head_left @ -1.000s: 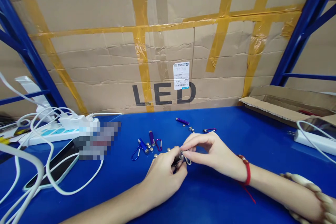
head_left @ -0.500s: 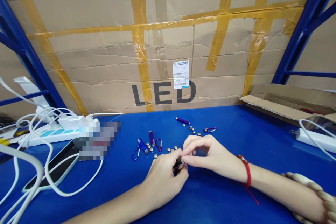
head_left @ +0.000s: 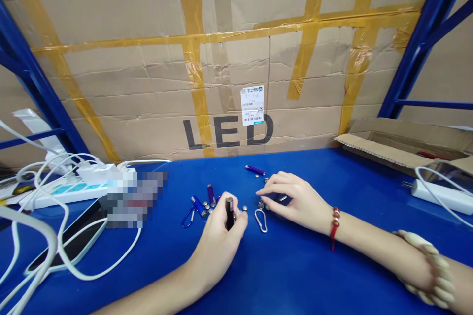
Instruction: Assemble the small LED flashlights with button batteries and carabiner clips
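My left hand (head_left: 223, 236) is wrapped round a small black flashlight tube (head_left: 229, 208), which stands nearly upright with its end facing up. Apart from it, to the right, my right hand (head_left: 295, 199) hovers low over the table, thumb and fingertips separated. Just below those fingertips lies a silver carabiner (head_left: 260, 221) with a small metal end piece (head_left: 261, 205). Beyond my left hand are a blue mini flashlight (head_left: 198, 206) with a blue carabiner (head_left: 188, 218), and a purple flashlight (head_left: 211, 195). Several button cells lie around them, one silver button cell (head_left: 245, 208) beside my left hand.
Another purple flashlight (head_left: 254, 170) lies farther back. White cables (head_left: 59, 236), a power strip (head_left: 77, 189) and a phone (head_left: 70, 236) fill the left side. An open cardboard box (head_left: 399, 152) and a white plug block (head_left: 443, 199) stand right. A taped cardboard sheet (head_left: 148, 88) closes the back.
My hands have parted: the left moved slightly left with the black tube now upright, the right moved away to the right. A silver carabiner now shows on the table between them.
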`<control>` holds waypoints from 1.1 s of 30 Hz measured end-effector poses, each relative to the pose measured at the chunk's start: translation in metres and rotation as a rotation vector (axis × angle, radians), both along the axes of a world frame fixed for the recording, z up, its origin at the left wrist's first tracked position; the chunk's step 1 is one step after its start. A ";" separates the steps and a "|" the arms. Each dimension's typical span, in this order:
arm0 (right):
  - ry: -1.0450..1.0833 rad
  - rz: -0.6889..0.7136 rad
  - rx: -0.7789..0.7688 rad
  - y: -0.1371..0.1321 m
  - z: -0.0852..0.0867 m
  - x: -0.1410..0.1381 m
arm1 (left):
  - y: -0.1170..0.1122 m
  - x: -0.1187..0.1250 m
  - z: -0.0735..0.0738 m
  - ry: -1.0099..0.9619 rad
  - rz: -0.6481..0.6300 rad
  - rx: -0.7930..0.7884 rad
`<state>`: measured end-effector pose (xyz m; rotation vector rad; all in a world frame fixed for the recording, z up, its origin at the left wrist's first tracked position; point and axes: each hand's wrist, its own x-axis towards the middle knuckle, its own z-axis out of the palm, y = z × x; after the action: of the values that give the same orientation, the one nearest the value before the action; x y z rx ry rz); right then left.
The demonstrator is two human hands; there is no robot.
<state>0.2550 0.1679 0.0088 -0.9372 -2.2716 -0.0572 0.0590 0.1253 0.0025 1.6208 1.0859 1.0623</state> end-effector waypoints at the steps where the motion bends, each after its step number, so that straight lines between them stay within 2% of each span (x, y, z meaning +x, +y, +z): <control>1: -0.026 -0.003 -0.018 -0.001 -0.001 -0.001 | 0.000 0.000 0.000 -0.017 0.022 0.004; 11: -0.105 -0.211 -0.052 0.001 0.004 0.002 | -0.001 0.000 0.000 -0.053 0.093 0.019; 18: -0.165 -0.154 -0.029 -0.003 0.007 0.003 | 0.002 -0.001 -0.003 -0.044 0.029 -0.010; 20: -0.158 -0.174 -0.012 -0.002 0.009 0.004 | 0.003 -0.001 -0.003 -0.033 0.003 -0.033; 24: -0.092 -0.327 0.006 0.004 0.013 0.011 | 0.003 -0.001 -0.003 -0.029 -0.029 -0.049; 28: -0.272 -0.590 -0.103 0.013 0.008 0.020 | 0.002 -0.001 -0.002 -0.048 -0.037 -0.028; 33: -0.336 -0.645 -0.181 0.020 0.001 0.023 | 0.002 -0.001 -0.003 -0.046 -0.030 -0.026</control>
<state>0.2775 0.1878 0.0102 -1.8439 -2.1902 -0.3131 0.0583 0.1275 -0.0006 1.5801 1.0386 1.0566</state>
